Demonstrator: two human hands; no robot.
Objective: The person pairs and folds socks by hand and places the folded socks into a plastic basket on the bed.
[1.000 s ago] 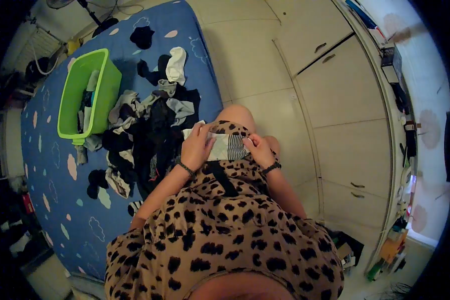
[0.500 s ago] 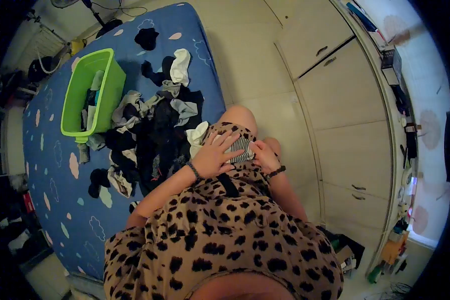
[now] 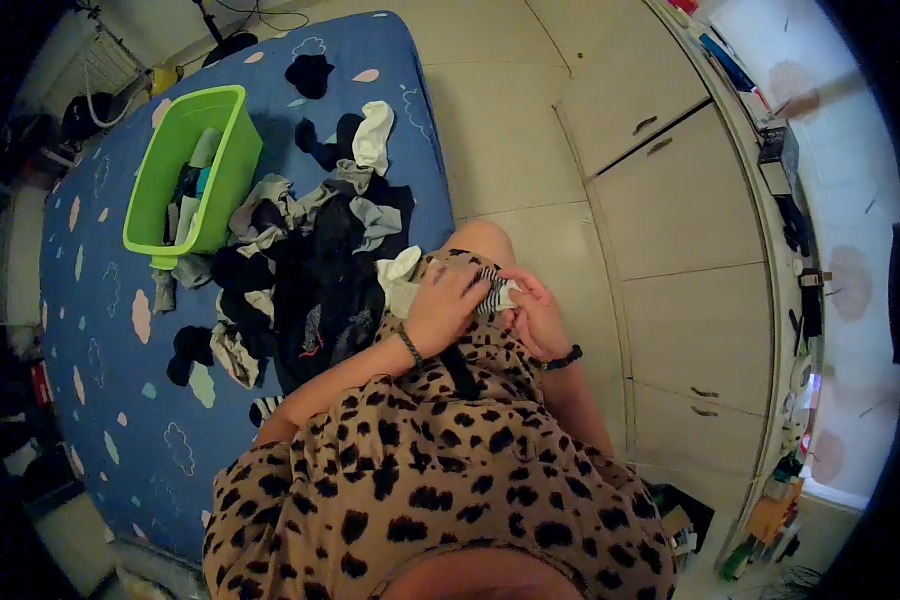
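A black-and-white striped sock (image 3: 489, 290) with a white end lies over my lap, between my two hands. My left hand (image 3: 442, 312) rests across its left part, fingers drawn together and bent on the fabric. At the white end, my right hand (image 3: 538, 320) grips the sock between thumb and fingers. Just left of my left hand is a white sock (image 3: 400, 266) at the bed's edge. Beside my left forearm spreads a pile of dark and grey socks (image 3: 315, 250).
A green basket (image 3: 240, 160) holding rolled socks stands on the blue patterned bed (image 3: 100, 400). Several loose socks lie around it, including a black one (image 3: 309, 75) near the far edge. Pale cabinets (image 3: 695, 230) line the right side, past a strip of tiled floor (image 3: 510, 140).
My left hand's fingers have gone from spread flat to drawn in on the striped sock. The sock looks narrower, and its white end now shows at my right hand.
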